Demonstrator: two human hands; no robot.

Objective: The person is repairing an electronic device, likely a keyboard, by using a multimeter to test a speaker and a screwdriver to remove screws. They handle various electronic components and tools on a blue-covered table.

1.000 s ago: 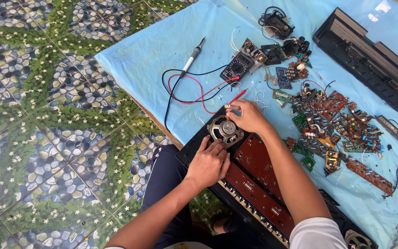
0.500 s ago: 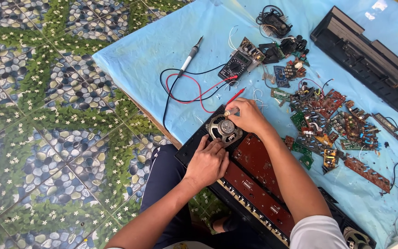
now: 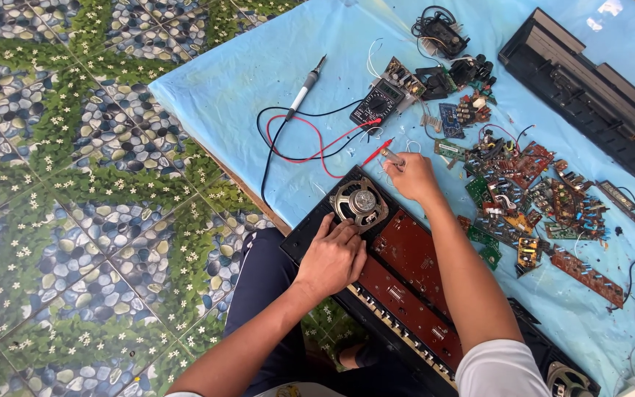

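Note:
An opened black electronic keyboard case (image 3: 310,234) lies across my lap and the table edge, with brown circuit boards (image 3: 406,254) inside. A round speaker (image 3: 359,202) is set in its left end. My left hand (image 3: 332,257) rests flat on the case just below the speaker, fingers touching its rim. My right hand (image 3: 414,180) hovers just beyond the speaker, over the blue cloth, and pinches a small thin tool (image 3: 390,154). The tool's tip lies next to a red meter probe (image 3: 375,154).
On the blue cloth (image 3: 244,81) lie a black multimeter (image 3: 378,103) with red and black leads, a soldering iron (image 3: 304,90), several loose circuit boards (image 3: 531,191) and a long black housing (image 3: 589,81). A patterned tile floor (image 3: 75,184) is to the left.
My right hand has drawn back from the speaker's upper rim toward the cloth with the small tool. My left hand has stayed on the case below the speaker.

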